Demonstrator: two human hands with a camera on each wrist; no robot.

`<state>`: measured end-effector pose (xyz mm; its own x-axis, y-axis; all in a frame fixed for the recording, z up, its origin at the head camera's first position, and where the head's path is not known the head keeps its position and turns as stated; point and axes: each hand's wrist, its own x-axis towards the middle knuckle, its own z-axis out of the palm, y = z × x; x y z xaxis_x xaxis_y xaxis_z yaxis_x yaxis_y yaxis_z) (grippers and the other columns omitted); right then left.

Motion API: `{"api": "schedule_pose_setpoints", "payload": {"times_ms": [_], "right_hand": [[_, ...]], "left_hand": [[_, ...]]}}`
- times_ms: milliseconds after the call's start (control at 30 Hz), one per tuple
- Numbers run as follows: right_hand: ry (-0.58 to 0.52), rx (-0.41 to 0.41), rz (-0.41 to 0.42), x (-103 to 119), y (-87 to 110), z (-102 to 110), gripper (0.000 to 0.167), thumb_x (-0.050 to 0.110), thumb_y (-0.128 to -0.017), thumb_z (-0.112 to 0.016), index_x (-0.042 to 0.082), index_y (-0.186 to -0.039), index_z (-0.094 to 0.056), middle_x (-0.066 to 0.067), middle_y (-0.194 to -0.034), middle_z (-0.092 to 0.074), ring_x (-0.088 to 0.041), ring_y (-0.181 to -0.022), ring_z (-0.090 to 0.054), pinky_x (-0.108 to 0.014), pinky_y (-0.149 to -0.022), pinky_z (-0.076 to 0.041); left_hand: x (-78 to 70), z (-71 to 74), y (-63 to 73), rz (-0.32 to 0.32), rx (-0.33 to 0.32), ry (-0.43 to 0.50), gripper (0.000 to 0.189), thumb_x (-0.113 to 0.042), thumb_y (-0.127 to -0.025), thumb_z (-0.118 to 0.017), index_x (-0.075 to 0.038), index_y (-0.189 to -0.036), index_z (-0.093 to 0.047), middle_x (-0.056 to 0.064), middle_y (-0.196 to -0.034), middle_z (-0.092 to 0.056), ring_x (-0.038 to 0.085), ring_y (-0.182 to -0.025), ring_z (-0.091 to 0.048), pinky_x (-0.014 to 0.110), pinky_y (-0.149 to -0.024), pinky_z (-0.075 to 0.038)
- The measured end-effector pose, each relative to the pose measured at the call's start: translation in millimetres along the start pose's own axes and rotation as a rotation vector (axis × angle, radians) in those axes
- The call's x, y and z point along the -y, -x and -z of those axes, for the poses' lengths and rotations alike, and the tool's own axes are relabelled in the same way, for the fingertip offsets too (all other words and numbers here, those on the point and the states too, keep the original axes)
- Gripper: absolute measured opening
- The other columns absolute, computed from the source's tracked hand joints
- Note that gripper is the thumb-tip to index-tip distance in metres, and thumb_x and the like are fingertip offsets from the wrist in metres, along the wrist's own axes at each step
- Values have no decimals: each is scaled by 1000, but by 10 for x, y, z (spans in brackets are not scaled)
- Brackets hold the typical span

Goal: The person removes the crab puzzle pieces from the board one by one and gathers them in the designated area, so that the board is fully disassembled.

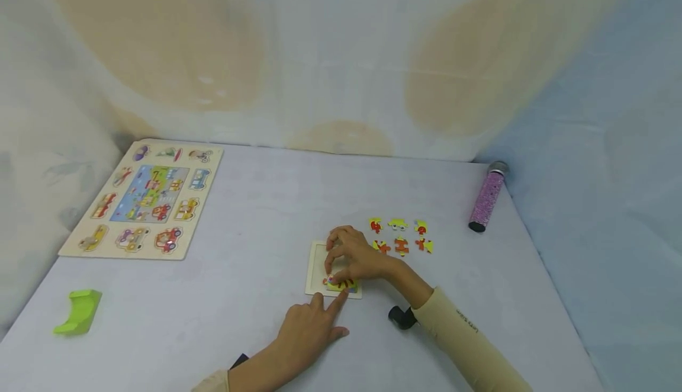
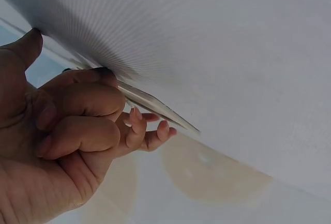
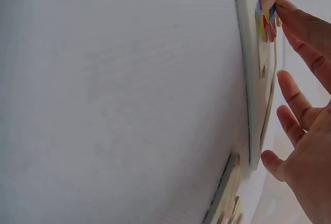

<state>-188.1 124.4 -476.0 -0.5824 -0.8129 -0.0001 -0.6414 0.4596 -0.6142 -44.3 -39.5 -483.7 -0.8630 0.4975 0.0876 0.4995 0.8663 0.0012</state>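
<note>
A small wooden puzzle tray (image 1: 311,276) lies flat, with yellow, red-striped puzzle pieces (image 1: 348,286) along its near side. My right hand (image 1: 358,254) arches over the tray and pinches a colourful puzzle piece (image 3: 268,26) at its near left part, between thumb and forefinger. The right hand's other fingers spread above the tray. My left hand (image 1: 306,328) reaches in from the near side, its straight forefinger touching the pieces at the tray's near right edge. In the left wrist view, the left hand's other fingers (image 2: 85,133) are loosely bent and hold nothing.
Several loose puzzle pieces (image 1: 401,246) lie in two rows right of the tray. A large vehicle puzzle board (image 1: 205,226) is at the far left, with a green curved block (image 1: 80,312) nearer. A glittery purple cylinder (image 1: 487,199) lies at the far right.
</note>
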Motion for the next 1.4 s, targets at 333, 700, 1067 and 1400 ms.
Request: {"api": "schedule_pose_setpoints", "payload": {"times_ms": [333,700,1067,1400], "right_hand": [[-77,37,-56,17,13,119,7,22,-82,-81,20,-86,-77,-7,-124,-53,-30,-135,-32,-58,-112,-19],[200,-54,-119,102,138,36,20,37,-75,-86,22,-84,-77,-1,-117,-55,-30,-133,-36,-56,-114,-20],[343,-127,-64,174,285,-72,26,40,-78,-83,20,-90,-73,-2,-118,-55,-27,-133,-38,-55,-116,-21],[581,-194,111,229,280,-162,17,35,-79,-77,19,-82,-75,1,-115,-56,-25,-135,-39,-56,-116,-22]], "left_hand": [[-20,16,6,2,-24,9,63,-61,-87,-62,-25,-138,-59,0,-68,-43,8,-47,-27,23,-42,-22],[18,43,46,-42,12,-10,61,-61,-87,-62,-32,-141,-55,0,-69,-48,12,-44,-36,26,-43,-26],[642,274,-50,18,-47,147,56,-56,-81,-73,-17,-122,-72,1,-83,-54,10,-48,-40,25,-43,-31],[1005,51,-434,71,121,245,109,-74,-62,-78,-19,-150,-45,5,-92,-46,15,-50,-40,28,-48,-35]]}}
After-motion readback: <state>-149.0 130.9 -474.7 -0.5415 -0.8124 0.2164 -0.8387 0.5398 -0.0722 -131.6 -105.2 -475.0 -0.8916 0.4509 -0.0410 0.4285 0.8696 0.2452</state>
